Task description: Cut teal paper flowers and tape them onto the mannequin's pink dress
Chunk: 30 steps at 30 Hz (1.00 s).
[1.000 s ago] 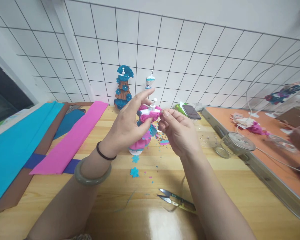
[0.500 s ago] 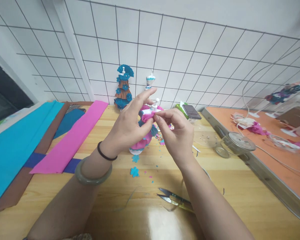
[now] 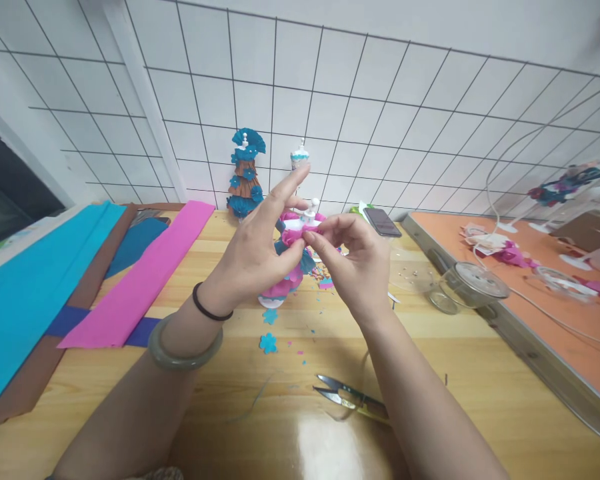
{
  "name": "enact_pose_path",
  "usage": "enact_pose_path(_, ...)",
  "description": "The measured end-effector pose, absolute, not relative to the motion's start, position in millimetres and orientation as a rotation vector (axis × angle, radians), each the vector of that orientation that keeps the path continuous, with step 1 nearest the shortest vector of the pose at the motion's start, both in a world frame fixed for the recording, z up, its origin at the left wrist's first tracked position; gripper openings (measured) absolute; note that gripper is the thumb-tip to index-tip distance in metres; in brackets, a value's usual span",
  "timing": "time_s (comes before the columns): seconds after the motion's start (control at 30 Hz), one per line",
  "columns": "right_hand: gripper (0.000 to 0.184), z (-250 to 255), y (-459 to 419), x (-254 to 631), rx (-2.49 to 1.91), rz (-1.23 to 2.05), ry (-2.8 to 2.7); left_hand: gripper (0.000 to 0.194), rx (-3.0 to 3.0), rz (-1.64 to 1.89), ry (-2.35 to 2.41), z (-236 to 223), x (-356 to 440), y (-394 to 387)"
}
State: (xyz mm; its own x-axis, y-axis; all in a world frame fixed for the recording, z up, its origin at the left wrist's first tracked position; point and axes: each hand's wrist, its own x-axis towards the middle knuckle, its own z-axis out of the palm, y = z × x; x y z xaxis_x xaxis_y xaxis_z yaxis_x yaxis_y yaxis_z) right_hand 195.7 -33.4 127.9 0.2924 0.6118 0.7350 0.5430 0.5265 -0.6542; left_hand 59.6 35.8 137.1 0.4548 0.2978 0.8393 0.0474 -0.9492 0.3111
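A miniature dress form (image 3: 295, 225) stands on the table, white on top with a small knobbed neck, dressed in pink and dark-teal crepe paper. My left hand (image 3: 257, 243) is around its left side, thumb pressed on the front and index finger stretched upward. From the other side, my right hand (image 3: 355, 267) pinches the edge of the pink crepe paper (image 3: 293, 235) at the form's chest. Both thumb tips nearly meet there. My fingers hide part of the dress. Below the skirt lie blue paper flowers (image 3: 268, 343), and thread snips (image 3: 347, 397) lie nearer me.
Behind stand a teal-and-brown dressed form (image 3: 245, 180) and a white one (image 3: 300, 157). Folded crepe sheets, including a pink strip (image 3: 140, 277), lie left. A phone (image 3: 383, 222), a clear round container (image 3: 473, 283) and an orange board (image 3: 555, 320) are right.
Both hands stay at the dress form's chest with only slight finger shifts. The right thumb has moved slightly left along the pink crepe paper.
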Motion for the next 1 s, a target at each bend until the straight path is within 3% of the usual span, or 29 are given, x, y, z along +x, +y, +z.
enact_pose_path(0.47,0.025,132,-32,203,-1.061,0.404,-1.282,0.066,2.434,1.399,0.241,139,55,37)
enact_pose_path(0.73,0.016,128,-32,214,-1.137,-0.027,-1.502,0.064,2.455,1.356,0.22,139,51,40)
enact_pose_path(1.0,0.015,129,-33,216,-1.118,-0.176,-1.587,0.059,2.429,1.301,0.227,143,46,40)
